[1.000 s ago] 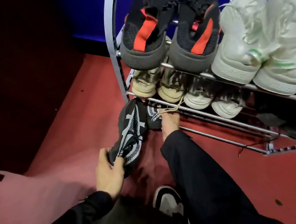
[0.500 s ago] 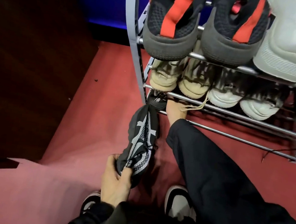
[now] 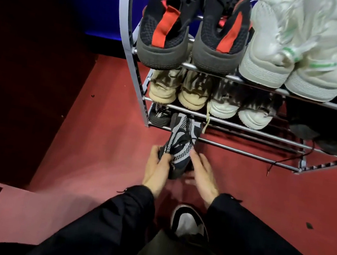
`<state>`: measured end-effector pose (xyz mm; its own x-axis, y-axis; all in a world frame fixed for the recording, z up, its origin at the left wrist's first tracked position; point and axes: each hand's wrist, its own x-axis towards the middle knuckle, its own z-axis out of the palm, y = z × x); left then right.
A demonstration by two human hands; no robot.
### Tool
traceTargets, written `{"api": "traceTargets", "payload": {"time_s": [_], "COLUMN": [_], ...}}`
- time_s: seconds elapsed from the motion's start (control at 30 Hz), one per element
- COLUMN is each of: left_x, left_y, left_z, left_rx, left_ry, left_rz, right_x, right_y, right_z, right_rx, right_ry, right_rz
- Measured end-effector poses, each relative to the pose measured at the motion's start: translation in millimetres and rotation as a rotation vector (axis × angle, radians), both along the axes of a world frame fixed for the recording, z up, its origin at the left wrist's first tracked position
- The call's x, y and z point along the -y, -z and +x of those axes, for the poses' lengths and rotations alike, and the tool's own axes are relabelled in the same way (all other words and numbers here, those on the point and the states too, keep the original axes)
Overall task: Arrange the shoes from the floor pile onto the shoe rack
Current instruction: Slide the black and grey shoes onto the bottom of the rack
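Note:
A black and white knit shoe point(image 3: 180, 142) points toe-first into the bottom tier of the metal shoe rack point(image 3: 240, 127). My left hand point(image 3: 156, 167) grips its heel from the left. My right hand point(image 3: 202, 174) touches the heel from the right, fingers spread along it. Its matching black shoe point(image 3: 160, 116) sits on the bottom tier at the far left, mostly hidden under the bar.
The top tier holds black and red shoes point(image 3: 191, 31) and white shoes point(image 3: 296, 55). Tan shoes point(image 3: 177, 91) and white shoes point(image 3: 241, 108) fill the middle tier. A dark shoe point(image 3: 325, 134) sits at the right. My own sneaker point(image 3: 189, 221) rests on the red carpet point(image 3: 95, 137).
My right hand has come back from the bottom tier to the shoe's heel. The knit shoe has moved forward, its toe now under the middle bar beside its pair.

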<state>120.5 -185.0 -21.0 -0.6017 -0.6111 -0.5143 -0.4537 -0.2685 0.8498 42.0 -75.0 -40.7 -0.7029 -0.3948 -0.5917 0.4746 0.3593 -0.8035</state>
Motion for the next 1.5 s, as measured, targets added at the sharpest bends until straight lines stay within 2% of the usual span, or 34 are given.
{"api": "traceTargets", "payload": {"time_s": [0.07,0.17,0.23,0.33,0.4,0.5,0.63,0.73,0.8,0.93,1.07,1.27,1.37,1.5], "left_x": [4,16,24,41,55,72,76,75,76,77,81,78,63,23], "left_y": [3,16,18,23,34,47,58,57,55,52,48,40,32,11], "left_z": [-21,-43,-53,-61,-64,-67,-61,-61,-68,-81,-82,-74,-67,-67], "left_rx": [-0.005,0.060,0.137,0.231,0.278,0.369,0.365,0.352,0.342,0.376,0.400,0.394,0.358,0.276], "left_ry": [0.042,0.193,0.288,0.405,0.489,0.562,0.539,0.506,0.572,0.632,0.693,0.690,0.691,0.823], "left_rz": [0.028,0.024,-0.124,-0.499,-0.626,-0.622,-0.643,-0.741,-0.760,-0.674,-0.670,-0.657,-0.730,-0.738], "right_x": [-2,11,25,50,65,77,73,71,71,81,91,79,53,3], "right_y": [-5,9,21,36,43,53,60,58,57,62,64,83,48,7], "right_z": [-2,-25,-46,-74,-85,-89,-84,-95,-103,-109,-113,-109,-93,-69], "right_rx": [-0.074,-0.112,-0.089,-0.073,-0.063,-0.042,-0.078,-0.113,-0.108,-0.087,-0.072,-0.089,-0.105,-0.087], "right_ry": [-0.040,0.062,0.128,0.150,0.159,0.216,0.286,0.355,0.335,0.212,0.209,0.190,0.163,0.056], "right_rz": [-0.050,-0.070,-0.038,-0.006,0.039,0.073,0.090,0.167,0.194,0.271,0.325,0.223,0.192,0.153]}}
